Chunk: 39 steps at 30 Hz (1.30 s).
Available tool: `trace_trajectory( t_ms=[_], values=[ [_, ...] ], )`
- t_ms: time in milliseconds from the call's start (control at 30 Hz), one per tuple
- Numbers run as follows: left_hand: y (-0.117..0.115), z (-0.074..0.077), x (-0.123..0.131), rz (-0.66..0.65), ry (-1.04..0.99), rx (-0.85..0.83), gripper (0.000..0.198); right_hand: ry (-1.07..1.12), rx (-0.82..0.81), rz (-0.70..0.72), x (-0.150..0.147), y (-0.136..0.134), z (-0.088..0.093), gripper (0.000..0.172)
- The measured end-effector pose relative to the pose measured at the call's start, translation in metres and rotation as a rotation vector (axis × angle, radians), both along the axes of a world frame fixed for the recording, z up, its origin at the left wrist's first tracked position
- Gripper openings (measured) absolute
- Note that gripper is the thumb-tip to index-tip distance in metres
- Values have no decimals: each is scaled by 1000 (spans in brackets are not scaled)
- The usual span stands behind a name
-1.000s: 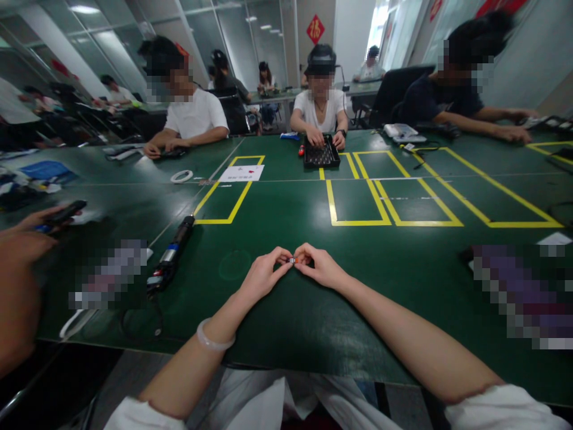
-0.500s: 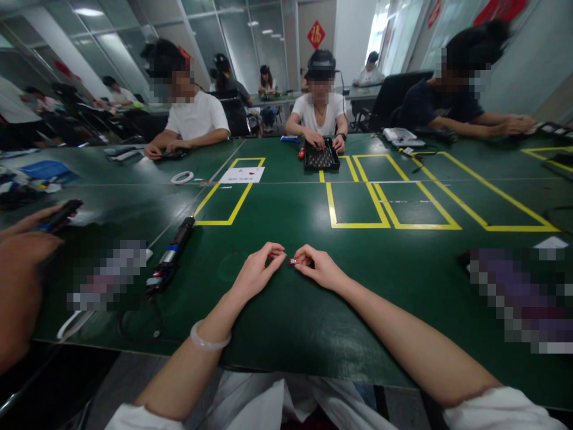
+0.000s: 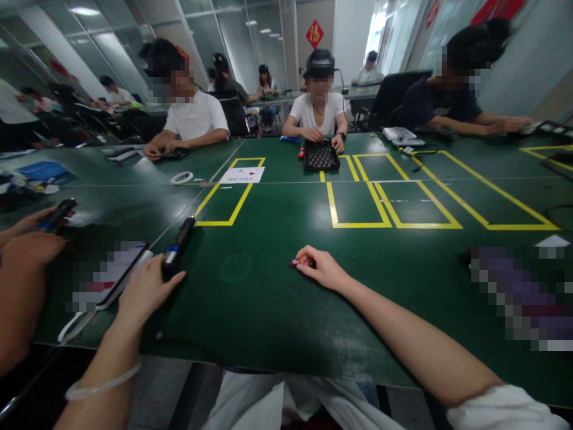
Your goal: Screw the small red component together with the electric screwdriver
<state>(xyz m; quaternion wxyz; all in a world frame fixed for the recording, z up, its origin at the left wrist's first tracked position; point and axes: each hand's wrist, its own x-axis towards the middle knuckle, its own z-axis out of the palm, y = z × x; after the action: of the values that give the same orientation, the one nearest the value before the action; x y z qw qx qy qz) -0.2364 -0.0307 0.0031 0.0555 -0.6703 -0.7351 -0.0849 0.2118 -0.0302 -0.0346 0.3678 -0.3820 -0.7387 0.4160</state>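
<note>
My left hand [image 3: 150, 289] is at the near end of a black electric screwdriver [image 3: 178, 245] with a blue band, which lies on the green table at the left. Its thumb stands apart from the fingers, and the far fingers are partly hidden by the tool. Near the middle of the table, my right hand [image 3: 320, 267] pinches a small red part [image 3: 294, 263] between thumb and fingertips. The part is too small to make out in detail.
A tablet-like device [image 3: 111, 278] lies left of my left hand, near another person's hands [image 3: 29, 251]. Yellow tape outlines [image 3: 360, 226] and a white paper [image 3: 243, 174] are farther back. Across the table, a person handles a black tray [image 3: 321, 158]. A blurred purple object [image 3: 523, 292] lies right.
My left hand has moved left, away from my right hand, to the screwdriver. My right hand has stayed nearly in place with the red part.
</note>
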Motion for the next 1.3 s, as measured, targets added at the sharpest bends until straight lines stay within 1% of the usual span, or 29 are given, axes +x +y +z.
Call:
trace_trajectory(
  t_ms=[67,167,267,400,467,567,700,800,933,1033,1133,1200,1300],
  values=[
    [-1,0,-15,51,0,-60,56,2,-4,-2,0,0,0,12],
    [4,4,-20,91,-41,-135,54,-1,-13,-8,-1,-1,1,13],
    [9,7,-17,89,-48,-193,52,-11,-20,-7,-1,-1,2,13],
    [6,4,0,38,17,-169,58,-13,-21,0,-1,0,2,14],
    [1,3,17,31,35,-173,63,-9,-21,3,-1,0,1,14],
    [-6,5,56,-14,25,-204,65,-9,-16,11,-1,0,0,14],
    [-11,9,121,-157,26,-184,66,-20,-6,11,-1,0,1,13],
    [-10,12,166,-264,36,-155,66,-24,8,10,-1,-1,1,12],
    [-3,15,214,-393,20,-165,64,-23,35,0,-2,0,-1,12],
    [3,14,240,-475,-8,-169,67,-33,47,-26,-1,1,-3,11],
    [3,10,259,-525,-34,-168,70,-95,66,-73,-1,3,-4,10],
    [2,7,266,-550,-52,-162,72,-180,100,-110,-1,3,-3,9],
    [-1,3,271,-574,-80,-145,74,-278,165,-131,-1,4,-2,13]
  ],
)
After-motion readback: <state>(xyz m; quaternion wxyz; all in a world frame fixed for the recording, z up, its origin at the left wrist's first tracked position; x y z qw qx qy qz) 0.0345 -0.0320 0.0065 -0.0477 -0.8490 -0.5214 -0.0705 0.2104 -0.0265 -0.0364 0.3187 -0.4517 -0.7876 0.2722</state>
